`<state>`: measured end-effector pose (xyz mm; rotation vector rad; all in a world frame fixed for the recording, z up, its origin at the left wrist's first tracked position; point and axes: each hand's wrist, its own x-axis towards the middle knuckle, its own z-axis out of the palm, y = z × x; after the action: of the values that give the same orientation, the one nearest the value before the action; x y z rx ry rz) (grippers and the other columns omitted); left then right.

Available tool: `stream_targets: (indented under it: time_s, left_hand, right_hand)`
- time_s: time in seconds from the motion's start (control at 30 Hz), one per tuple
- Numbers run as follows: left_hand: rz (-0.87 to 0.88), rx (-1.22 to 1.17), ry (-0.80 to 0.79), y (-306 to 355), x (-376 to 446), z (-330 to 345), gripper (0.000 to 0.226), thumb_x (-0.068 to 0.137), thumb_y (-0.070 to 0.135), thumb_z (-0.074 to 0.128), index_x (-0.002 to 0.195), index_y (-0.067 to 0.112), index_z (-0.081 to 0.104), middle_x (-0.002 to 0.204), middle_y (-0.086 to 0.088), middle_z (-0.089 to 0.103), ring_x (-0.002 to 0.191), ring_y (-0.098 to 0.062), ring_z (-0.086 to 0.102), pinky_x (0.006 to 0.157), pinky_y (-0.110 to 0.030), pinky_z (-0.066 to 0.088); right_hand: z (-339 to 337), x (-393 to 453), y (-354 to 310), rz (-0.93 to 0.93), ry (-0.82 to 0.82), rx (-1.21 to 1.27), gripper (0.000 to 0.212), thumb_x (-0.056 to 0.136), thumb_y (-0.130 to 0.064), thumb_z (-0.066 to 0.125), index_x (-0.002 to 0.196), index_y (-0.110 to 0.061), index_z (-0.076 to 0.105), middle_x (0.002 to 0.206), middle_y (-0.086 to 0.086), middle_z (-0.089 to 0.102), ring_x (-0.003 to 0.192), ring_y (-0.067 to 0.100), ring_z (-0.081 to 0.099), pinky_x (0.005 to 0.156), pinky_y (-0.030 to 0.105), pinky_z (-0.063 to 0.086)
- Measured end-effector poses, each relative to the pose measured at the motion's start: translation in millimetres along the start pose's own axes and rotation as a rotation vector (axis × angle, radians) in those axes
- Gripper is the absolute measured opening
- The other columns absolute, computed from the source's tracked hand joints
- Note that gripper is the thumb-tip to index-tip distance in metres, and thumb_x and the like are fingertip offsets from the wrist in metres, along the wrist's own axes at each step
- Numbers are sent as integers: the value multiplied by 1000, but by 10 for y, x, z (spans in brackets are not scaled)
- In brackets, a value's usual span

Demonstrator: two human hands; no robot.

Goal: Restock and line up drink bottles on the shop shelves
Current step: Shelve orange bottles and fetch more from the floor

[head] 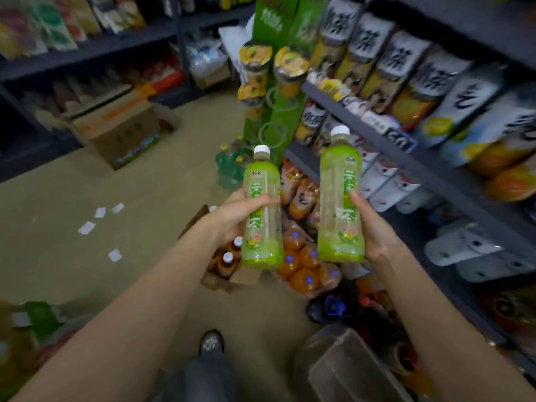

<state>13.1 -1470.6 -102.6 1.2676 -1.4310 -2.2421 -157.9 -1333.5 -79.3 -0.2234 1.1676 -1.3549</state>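
Dark shelf unit (429, 166) running from 1 o'clock down to 4 o'clock, packed with tall tilted drink cartons (406, 68) up top, all blurry. Second dark shelf rack (95, 42) across 10 to 11 o'clock, stuffed with snack bags, too smeared to read. Beige floor (145, 184) in the middle.

Big cardboard box (116, 132) at 10 o'clock on the floor, flaps shut, contents not visible. Green display stand (275, 82) at 12 o'clock with round-lidded cups hanging off it.

Dead centre: two green tea bottles, both upright-ish with white caps, leaning a touch. Left bottle (262, 210) gripped by the left hand (232, 216), fingers wrapped round the middle of the label, base sticking out below the grip. Right bottle (340, 198) held by the right hand (374, 227), thumb laid along the label side, palm cupping the lower half, cap well above the grip. Bottles near each other but not touching, both up in the air just in front of the shelf unit.

Under them at 6 o'clock: shrink-wrapped pack of orange drinks (304, 265) with blue caps, and just beside it at 7 o'clock an open carton (220, 274) holding brown bottles with white caps. Pack of green bottles (232, 163) with yellow caps further back.

Clear plastic tub (348, 364) at 5 o'clock. Shoe (211, 342) at the bottom. White paper scraps (100, 224) scattered at 9 o'clock.
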Motion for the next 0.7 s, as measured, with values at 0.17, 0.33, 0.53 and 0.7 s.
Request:
stream_targets:
  time_s: [0.17, 0.33, 0.53, 0.7]
  left_hand:
    - [245, 131, 196, -66, -263, 1689, 56, 64, 17, 79, 109, 2, 49, 90, -14, 65, 77, -25, 65, 68, -34, 56]
    - [342, 241, 60, -85, -746, 3346, 76, 53, 27, 82, 117, 1, 52, 107, -20, 64, 97, -31, 63, 82, -42, 54]
    - [777, 659, -260, 298, -1375, 4730, 92, 53, 17, 87, 130, 4, 38, 121, -15, 55, 111, -23, 53, 91, -29, 40]
    - [971, 649, -449, 607, -1702, 5528, 84, 63, 6, 83, 132, 12, 35, 111, 0, 55, 108, -18, 53, 79, -19, 42]
  right_hand:
    - [-784, -1501, -367, -206, 175, -100, 52, 63, -21, 70, 110, -3, 58, 80, 9, 72, 72, 22, 71, 62, 37, 59]
    - [-1718, -3141, -805, -411, 405, -212, 27, 81, -6, 62, 107, -9, 59, 87, 8, 68, 73, 19, 68, 65, 33, 58]
    - [-2366, -4457, -1235, -750, 683, -321, 30, 68, 12, 67, 90, -8, 63, 77, -3, 73, 72, 11, 68, 66, 23, 57]
    - [-2718, -5042, -1449, -893, 911, -385, 47, 64, 16, 72, 104, -5, 59, 93, 6, 68, 83, 20, 64, 79, 37, 54]
